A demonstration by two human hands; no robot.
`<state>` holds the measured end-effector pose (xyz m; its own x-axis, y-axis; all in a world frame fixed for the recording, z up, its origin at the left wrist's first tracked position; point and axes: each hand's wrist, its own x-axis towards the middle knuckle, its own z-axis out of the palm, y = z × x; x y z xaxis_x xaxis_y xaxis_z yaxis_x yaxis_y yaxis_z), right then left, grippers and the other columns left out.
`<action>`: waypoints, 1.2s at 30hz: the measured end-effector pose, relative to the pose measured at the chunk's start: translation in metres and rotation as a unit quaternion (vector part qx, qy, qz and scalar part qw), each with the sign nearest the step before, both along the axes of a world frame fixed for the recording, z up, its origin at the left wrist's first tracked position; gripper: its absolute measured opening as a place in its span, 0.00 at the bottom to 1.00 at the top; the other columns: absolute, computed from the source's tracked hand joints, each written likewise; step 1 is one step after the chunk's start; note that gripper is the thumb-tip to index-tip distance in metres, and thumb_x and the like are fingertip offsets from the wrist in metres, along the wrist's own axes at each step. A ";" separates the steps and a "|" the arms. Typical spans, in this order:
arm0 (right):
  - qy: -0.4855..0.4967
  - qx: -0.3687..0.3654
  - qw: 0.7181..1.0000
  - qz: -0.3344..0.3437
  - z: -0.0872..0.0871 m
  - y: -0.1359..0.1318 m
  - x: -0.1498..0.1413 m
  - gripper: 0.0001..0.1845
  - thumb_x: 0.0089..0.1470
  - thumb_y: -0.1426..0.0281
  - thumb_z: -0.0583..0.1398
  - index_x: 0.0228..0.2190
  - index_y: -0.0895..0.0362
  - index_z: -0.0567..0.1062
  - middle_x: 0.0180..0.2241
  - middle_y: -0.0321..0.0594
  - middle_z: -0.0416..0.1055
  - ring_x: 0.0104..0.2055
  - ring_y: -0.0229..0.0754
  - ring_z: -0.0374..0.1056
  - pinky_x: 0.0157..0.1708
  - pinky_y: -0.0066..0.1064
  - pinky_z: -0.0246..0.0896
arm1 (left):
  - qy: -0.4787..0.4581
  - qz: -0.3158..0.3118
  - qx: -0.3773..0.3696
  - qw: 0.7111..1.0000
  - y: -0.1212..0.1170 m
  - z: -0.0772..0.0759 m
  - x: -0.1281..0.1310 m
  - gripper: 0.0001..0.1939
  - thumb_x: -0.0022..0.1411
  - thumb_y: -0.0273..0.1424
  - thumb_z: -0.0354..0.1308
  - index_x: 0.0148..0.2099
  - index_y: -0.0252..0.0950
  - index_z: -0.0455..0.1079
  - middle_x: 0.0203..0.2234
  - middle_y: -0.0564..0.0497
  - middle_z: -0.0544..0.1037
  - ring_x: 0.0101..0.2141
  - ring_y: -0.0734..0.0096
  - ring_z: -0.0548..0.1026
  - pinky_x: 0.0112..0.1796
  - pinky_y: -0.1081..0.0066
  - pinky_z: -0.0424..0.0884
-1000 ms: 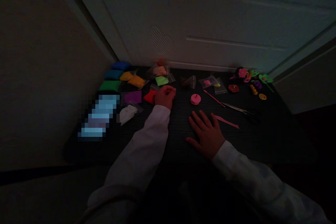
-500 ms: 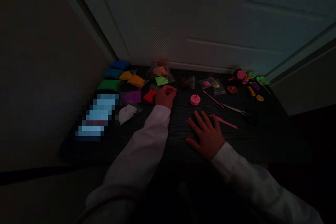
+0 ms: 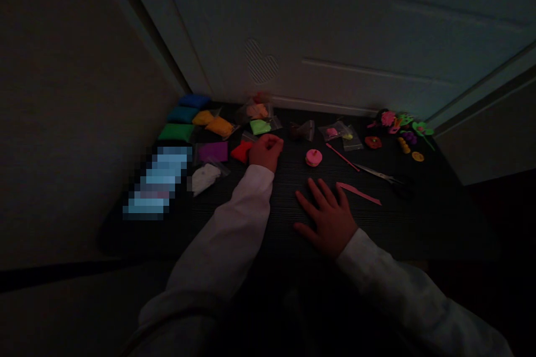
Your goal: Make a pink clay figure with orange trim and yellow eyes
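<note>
The scene is very dim. My left hand (image 3: 265,152) is curled with its fingers closed on the dark table (image 3: 259,217), right beside a red clay packet (image 3: 240,152); whether it grips the packet I cannot make out. My right hand (image 3: 328,216) lies flat with fingers spread on the table. A round pink clay piece (image 3: 313,157) sits just beyond my right hand. A pink modelling stick (image 3: 359,193) lies to the right of it.
Packets of coloured clay lie at the back left: blue (image 3: 193,101), green (image 3: 176,132), orange (image 3: 218,126), purple (image 3: 213,152), white (image 3: 204,178), light green (image 3: 259,126). Scissors (image 3: 383,176) and small finished clay figures (image 3: 402,129) are at the right. A white door (image 3: 335,39) stands behind.
The view has shifted slightly. My right hand has slid a little to the left, still flat. My left hand stays curled by the red packet.
</note>
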<state>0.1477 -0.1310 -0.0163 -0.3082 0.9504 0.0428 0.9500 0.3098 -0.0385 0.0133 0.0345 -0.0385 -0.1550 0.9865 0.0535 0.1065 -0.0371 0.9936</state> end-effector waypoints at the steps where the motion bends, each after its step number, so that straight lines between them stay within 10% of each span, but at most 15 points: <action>1: -0.004 0.007 1.000 -0.020 0.000 0.000 0.000 0.32 0.50 0.49 0.42 0.53 0.49 0.55 0.59 0.44 0.41 0.59 0.53 0.37 0.52 0.54 0.27 | 0.000 0.000 -0.001 1.000 0.000 0.000 0.000 0.04 0.45 0.30 0.56 0.25 0.36 0.64 0.14 0.58 0.66 0.18 0.80 0.65 0.19 0.79 0.60; 27: 0.017 0.008 0.999 -0.031 -0.001 0.005 -0.001 0.32 0.50 0.48 0.42 0.53 0.47 0.55 0.59 0.46 0.40 0.60 0.54 0.36 0.52 0.55 0.27 | 0.009 -0.007 -0.001 1.000 -0.002 0.001 -0.002 0.04 0.46 0.31 0.56 0.26 0.36 0.64 0.15 0.58 0.67 0.18 0.80 0.66 0.21 0.79 0.61; 32: 0.025 -0.003 0.998 0.051 -0.004 0.005 0.001 0.32 0.48 0.48 0.43 0.54 0.45 0.52 0.59 0.45 0.42 0.60 0.52 0.38 0.52 0.54 0.29 | 0.023 -0.005 0.012 1.000 -0.001 -0.005 -0.005 0.05 0.45 0.32 0.57 0.25 0.36 0.65 0.16 0.57 0.68 0.20 0.78 0.68 0.23 0.77 0.63; 36: 0.019 0.028 0.999 -0.023 -0.005 0.006 0.002 0.30 0.50 0.49 0.43 0.53 0.47 0.56 0.59 0.48 0.42 0.59 0.54 0.39 0.51 0.56 0.29 | 0.023 -0.012 0.013 1.000 0.000 -0.007 -0.006 0.06 0.45 0.33 0.56 0.26 0.36 0.65 0.17 0.56 0.69 0.21 0.77 0.68 0.24 0.76 0.64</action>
